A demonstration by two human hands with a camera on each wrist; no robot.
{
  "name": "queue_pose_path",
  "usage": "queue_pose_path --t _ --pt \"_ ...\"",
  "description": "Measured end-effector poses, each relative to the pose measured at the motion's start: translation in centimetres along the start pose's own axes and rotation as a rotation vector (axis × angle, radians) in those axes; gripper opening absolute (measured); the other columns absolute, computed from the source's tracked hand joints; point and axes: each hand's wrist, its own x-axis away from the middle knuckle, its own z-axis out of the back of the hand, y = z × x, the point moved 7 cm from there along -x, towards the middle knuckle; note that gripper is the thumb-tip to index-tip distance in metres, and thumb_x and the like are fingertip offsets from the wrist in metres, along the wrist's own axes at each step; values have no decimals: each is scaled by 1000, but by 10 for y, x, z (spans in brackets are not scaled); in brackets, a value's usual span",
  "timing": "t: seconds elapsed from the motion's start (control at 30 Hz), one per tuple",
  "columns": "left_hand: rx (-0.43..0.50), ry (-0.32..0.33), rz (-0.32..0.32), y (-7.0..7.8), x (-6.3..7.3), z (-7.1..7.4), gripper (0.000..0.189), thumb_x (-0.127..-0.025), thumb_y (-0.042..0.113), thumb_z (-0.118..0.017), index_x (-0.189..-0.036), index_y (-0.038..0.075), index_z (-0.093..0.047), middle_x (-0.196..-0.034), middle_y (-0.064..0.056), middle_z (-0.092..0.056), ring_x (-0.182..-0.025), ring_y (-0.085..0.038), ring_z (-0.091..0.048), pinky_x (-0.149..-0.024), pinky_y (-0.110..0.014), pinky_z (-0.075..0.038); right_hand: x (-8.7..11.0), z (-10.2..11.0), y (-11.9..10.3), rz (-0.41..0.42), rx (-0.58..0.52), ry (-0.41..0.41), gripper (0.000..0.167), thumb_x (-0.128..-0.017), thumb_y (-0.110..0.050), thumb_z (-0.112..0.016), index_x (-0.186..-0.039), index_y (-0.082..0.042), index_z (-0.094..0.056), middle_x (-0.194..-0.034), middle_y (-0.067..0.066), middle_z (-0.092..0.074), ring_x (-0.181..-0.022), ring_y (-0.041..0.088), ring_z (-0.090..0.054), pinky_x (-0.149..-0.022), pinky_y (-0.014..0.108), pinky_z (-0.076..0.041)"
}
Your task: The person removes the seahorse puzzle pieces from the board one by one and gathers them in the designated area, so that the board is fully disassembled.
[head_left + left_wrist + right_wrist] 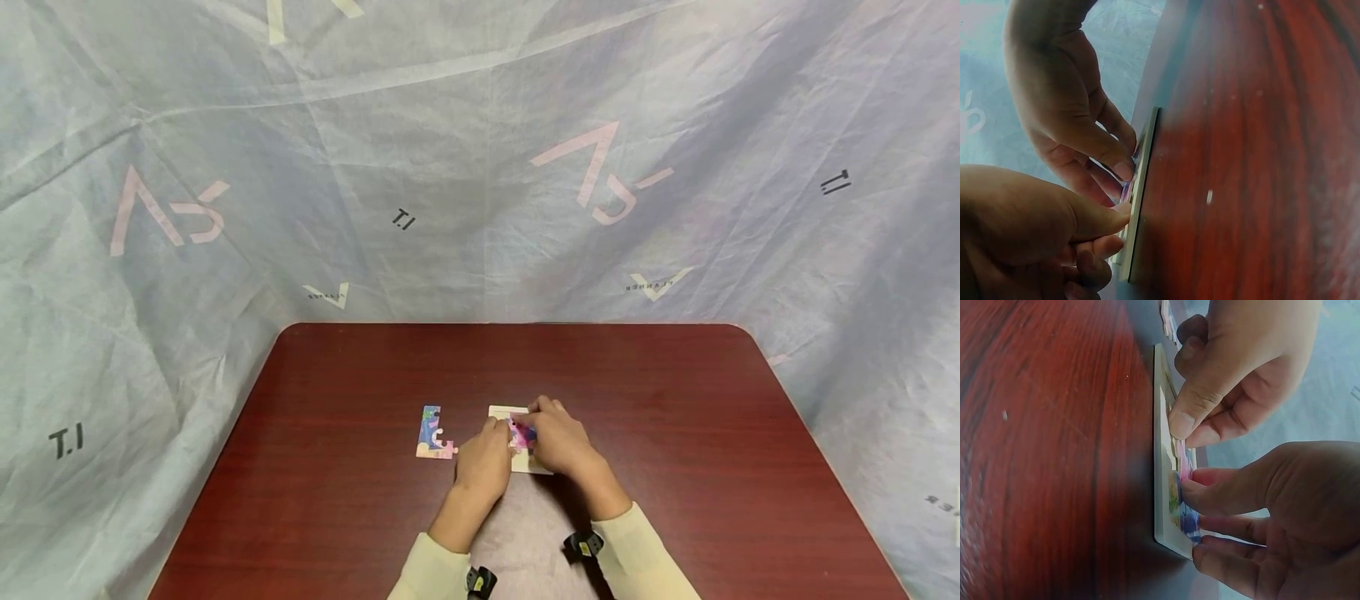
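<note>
A cream puzzle tray point(532, 468) lies on the table, partly covered by both hands. Inside it are pink and purple puzzle pieces point(519, 437); the right wrist view also shows a blue and green part point(1175, 503). My left hand point(483, 458) is at the tray's left side, thumb and forefinger pinching a puzzle piece at its edge. From the right, my right hand point(564, 437) reaches over the tray, thumb and fingertips bent round the pieces there. In the left wrist view, both hands' fingertips meet close together above the tray's edge point(1141, 200).
Left of the tray, an L-shaped group of joined puzzle pieces point(426, 437) lies on the dark red wooden table point(337, 500). A pale printed cloth point(450, 167) hangs behind the table and along its sides. Each wrist wears a small black camera.
</note>
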Motion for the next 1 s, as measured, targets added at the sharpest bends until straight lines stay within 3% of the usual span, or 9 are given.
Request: queue_pose_path --t 0.37,0.63,1.0 --pt "-30 43 -8 2 0 3 13 -91 15 -77 -99 9 -69 -93 -6 -64 -68 -29 -71 -56 -40 -56 1 0 0 9 -18 11 51 -84 0 -78 -131 -20 -77 -122 6 -65 -116 29 -58 -68 51 -56" --pt "-25 39 0 3 -1 6 17 -93 19 -76 -103 7 -70 -95 -7 -65 -69 -30 -72 -58 -42 -58 0 2 1 11 -17 11 53 -82 2 -78 -130 -20 -77 -123 6 -65 -116 28 -58 -70 51 -57" --pt "-13 16 -10 0 3 2 12 -92 16 -79 -95 12 -67 -91 -4 -63 -66 -28 -70 -55 -39 -56 0 2 1 0 -21 8 50 -86 1 -77 -130 -22 -77 -124 5 -65 -116 28 -58 -68 51 -56"
